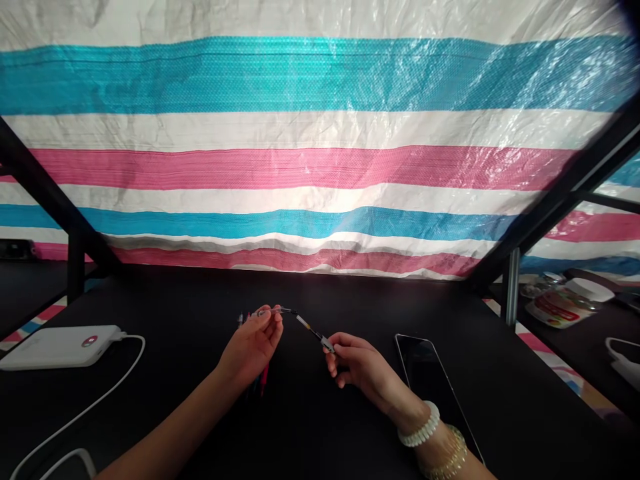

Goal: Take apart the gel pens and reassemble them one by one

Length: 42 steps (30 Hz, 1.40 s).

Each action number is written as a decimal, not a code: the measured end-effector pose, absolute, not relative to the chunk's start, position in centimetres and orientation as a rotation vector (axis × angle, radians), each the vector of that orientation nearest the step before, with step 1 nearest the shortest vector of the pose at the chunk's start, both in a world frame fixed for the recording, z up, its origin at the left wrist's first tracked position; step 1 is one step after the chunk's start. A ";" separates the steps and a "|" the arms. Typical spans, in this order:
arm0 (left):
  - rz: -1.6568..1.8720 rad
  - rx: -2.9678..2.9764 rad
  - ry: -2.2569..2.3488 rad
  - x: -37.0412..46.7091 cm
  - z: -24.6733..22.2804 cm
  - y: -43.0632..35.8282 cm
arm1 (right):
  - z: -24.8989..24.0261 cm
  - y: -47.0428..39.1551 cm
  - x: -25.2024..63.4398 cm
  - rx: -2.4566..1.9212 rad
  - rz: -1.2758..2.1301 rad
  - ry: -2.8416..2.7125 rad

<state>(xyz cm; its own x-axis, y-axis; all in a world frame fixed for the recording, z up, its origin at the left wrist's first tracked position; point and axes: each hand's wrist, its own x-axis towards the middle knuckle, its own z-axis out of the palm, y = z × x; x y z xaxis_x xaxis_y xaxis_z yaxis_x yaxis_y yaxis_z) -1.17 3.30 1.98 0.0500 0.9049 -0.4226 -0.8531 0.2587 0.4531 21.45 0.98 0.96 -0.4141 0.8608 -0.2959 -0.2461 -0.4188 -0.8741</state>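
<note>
My left hand [255, 343] is closed in a pinch around a slim clear pen barrel [283, 310] with a dark end pointing right. In my right hand [357, 363], thumb and fingers are closed on a thin pen part [313, 330], with white, yellowish and black sections and a greyish end at the fingertips. Its upper left end comes close to the barrel's dark end; whether they touch I cannot tell. Several pens [264, 380], one of them pink-red, lie on the black table [310, 427] under and behind my left hand, which partly hides them.
A smartphone [433, 373] lies beside my right wrist. At left is a white power bank [60, 347] with a white cable [120, 387]. Black frame bars [545, 207] rise on both sides before a striped sheet [320, 167]. A white-lidded jar [567, 303] is far right.
</note>
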 end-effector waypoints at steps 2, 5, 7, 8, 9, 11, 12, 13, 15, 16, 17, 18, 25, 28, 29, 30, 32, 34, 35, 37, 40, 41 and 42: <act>1.321 0.048 0.707 -1.0 2.2 3.1 | 0.8 1.1 21.5 -0.982 1.917 -0.967; 1.301 0.001 0.685 -0.9 2.6 3.0 | 0.7 1.2 21.5 -0.966 1.921 -0.944; 1.287 -0.015 0.671 -0.9 2.7 2.9 | 0.7 1.2 21.5 -0.963 1.922 -0.938; 1.280 -0.018 0.663 -0.9 2.7 2.9 | 0.7 1.2 21.5 -0.961 1.923 -0.936; 1.274 -0.018 0.657 -1.0 2.7 2.8 | 0.7 1.2 21.5 -0.959 1.926 -0.934; 1.266 -0.014 0.647 -1.0 2.7 2.8 | 0.6 1.2 21.5 -0.954 1.932 -0.924; 1.263 -0.012 0.645 -1.0 2.6 2.8 | 0.6 1.2 21.5 -0.952 1.933 -0.917; 1.260 -0.009 0.644 -1.0 2.6 2.8 | 0.6 1.2 21.5 -0.949 1.936 -0.910; 1.259 -0.003 0.645 -1.0 2.5 2.8 | 0.6 1.2 21.5 -0.940 1.942 -0.899; 1.258 0.000 0.648 -0.9 2.5 2.8 | 0.6 1.2 21.5 -0.936 1.945 -0.896; 1.258 0.002 0.653 -0.9 2.4 2.7 | 0.7 1.3 21.5 -0.931 1.950 -0.893; 1.257 0.003 0.660 -0.9 2.4 2.7 | 0.7 1.3 21.5 -0.927 1.955 -0.890; 1.259 0.048 0.675 -0.8 2.2 2.7 | 0.8 1.2 21.5 -0.907 1.987 -0.870; 1.259 0.086 0.654 -0.9 1.9 2.6 | 0.8 1.2 21.5 -0.898 1.995 -0.863; 1.260 0.102 0.641 -1.0 1.8 2.6 | 0.8 1.3 21.5 -0.896 1.996 -0.861; 1.258 0.124 0.623 -1.0 1.6 2.6 | 0.8 1.3 21.5 -0.895 1.997 -0.859; 1.250 0.188 0.575 -1.1 1.4 2.6 | 0.8 1.3 21.5 -0.893 1.993 -0.854; 1.240 0.270 0.538 -1.2 1.1 2.6 | 0.8 1.4 21.6 -0.892 1.984 -0.851; 1.240 0.315 0.534 -1.2 1.0 2.6 | 0.8 1.4 21.6 -0.892 1.974 -0.851; 1.246 0.433 0.569 -1.1 1.0 2.6 | 0.9 1.3 21.7 -0.890 1.937 -0.862; 1.246 0.606 0.631 -0.8 1.0 2.5 | 1.1 1.3 22.0 -0.895 1.841 -0.878; 1.242 0.663 0.658 -0.8 1.1 2.4 | 1.2 1.3 22.2 -0.899 1.808 -0.879; 1.242 0.729 0.696 -0.8 1.1 2.3 | 1.2 1.4 22.3 -0.905 1.773 -0.879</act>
